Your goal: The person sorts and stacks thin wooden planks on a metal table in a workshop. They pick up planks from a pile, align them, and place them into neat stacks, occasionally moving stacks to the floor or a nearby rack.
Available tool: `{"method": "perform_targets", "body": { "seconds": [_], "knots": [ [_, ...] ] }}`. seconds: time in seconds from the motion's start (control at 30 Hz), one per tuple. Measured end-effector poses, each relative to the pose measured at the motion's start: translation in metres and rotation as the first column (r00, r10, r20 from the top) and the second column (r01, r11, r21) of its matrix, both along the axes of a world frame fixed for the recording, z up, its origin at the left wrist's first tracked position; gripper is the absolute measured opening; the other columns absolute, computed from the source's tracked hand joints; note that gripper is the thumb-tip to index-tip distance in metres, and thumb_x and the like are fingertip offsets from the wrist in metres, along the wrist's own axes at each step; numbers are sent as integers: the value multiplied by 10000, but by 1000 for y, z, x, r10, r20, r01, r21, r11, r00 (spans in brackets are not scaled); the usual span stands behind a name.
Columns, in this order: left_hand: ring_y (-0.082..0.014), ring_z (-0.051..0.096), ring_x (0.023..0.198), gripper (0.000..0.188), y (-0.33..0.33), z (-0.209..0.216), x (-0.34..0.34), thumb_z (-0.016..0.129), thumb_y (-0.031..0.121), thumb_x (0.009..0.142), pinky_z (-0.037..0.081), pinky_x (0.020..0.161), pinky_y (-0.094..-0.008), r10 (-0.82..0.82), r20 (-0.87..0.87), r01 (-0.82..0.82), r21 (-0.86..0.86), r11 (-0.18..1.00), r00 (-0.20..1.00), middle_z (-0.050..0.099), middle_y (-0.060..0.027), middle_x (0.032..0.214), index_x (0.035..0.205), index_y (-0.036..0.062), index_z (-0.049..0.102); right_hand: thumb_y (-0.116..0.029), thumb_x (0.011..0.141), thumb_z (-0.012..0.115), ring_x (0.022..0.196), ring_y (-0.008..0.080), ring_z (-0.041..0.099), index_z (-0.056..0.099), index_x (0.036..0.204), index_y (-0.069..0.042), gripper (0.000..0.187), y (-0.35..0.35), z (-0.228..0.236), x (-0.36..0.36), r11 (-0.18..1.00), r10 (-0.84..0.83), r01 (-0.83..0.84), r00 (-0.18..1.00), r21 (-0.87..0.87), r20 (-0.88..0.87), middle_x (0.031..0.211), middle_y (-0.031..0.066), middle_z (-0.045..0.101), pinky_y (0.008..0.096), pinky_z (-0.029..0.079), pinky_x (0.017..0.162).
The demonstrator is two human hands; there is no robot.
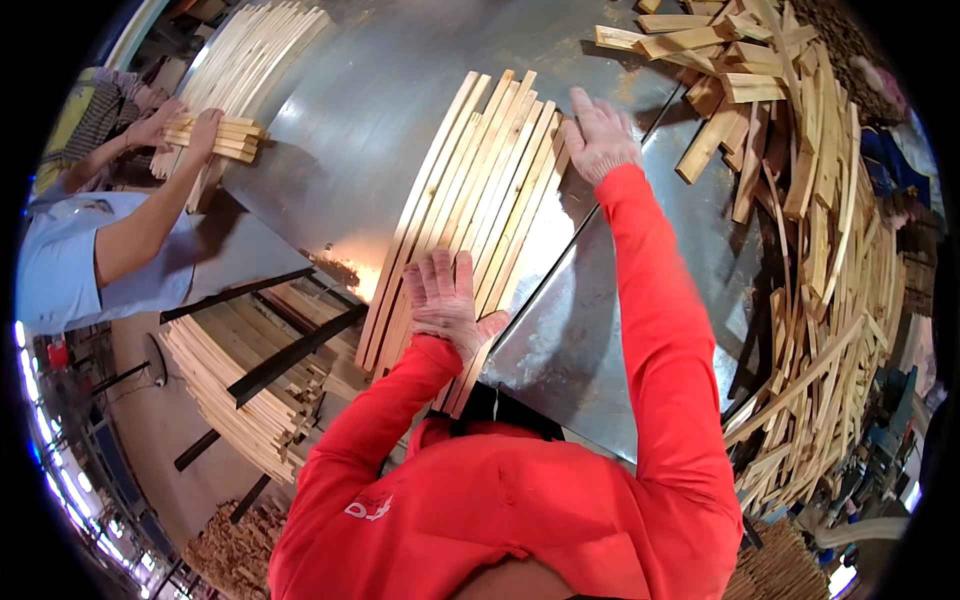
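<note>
Several long, thin wooden strips (468, 190) lie side by side on the metal table in front of me, their far ends uneven. My left hand (447, 300) rests flat across their near part, fingers apart and thumb out to the right. Beside the far right edge of the strips is my right hand (600, 135), its fingers stretched out and its thumb side close to the outermost strip. Whether it touches that strip, I cannot tell. Both hands look pale, as if in thin gloves or dusty, and neither grips anything.
The metal table (370, 90) has a dark seam right of the strips. A heap of loose wood pieces (810, 200) fills the right side. At left, a co-worker's hands (185, 128) hold a small bundle by a strip stack (245, 60). More boards (240, 370) rest lower left among dark bars.
</note>
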State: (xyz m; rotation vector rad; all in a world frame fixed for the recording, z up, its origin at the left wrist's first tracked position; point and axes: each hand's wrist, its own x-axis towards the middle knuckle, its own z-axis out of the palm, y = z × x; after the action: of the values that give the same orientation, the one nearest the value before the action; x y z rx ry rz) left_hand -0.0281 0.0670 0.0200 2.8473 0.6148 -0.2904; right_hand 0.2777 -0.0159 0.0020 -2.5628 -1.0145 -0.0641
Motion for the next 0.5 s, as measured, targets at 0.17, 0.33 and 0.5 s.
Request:
{"method": "perform_targets", "body": {
  "seconds": [0.17, 0.33, 0.5],
  "knots": [
    [-478, 254, 1367, 977, -4, -7, -4, 600, 637, 761, 109, 1140, -602, 34, 16, -34, 11, 999, 999, 316, -300, 1456, 1433, -13, 315, -401, 979, 354, 1315, 253, 438, 406, 1423, -181, 499, 39, 0, 31, 916, 189, -161, 981, -367, 41, 1349, 93, 557, 499, 209, 1131],
    [-469, 266, 1361, 892, -7, -9, -1, 583, 589, 794, 131, 1132, -606, 44, 26, -45, 40, 998, 999, 310, -277, 1465, 1423, 2, 349, -254, 962, 497, 1176, 311, 574, 518, 1372, -136, 428, 37, 13, 36, 936, 205, -78, 913, 343, -351, 1219, 133, 643, 356, 401, 1049],
    [-381, 308, 1382, 668, -4, -25, -18, 642, 307, 841, 191, 1156, -486, 102, 397, -19, -207, 978, 912, 402, -259, 1421, 1387, -6, 419, -241, 964, 524, 1136, 232, 576, 496, 1325, 47, 463, 18, 40, 8, 611, 326, 233, 797, 757, -508, 1203, 164, 628, 301, 417, 1004]
  ]
}}
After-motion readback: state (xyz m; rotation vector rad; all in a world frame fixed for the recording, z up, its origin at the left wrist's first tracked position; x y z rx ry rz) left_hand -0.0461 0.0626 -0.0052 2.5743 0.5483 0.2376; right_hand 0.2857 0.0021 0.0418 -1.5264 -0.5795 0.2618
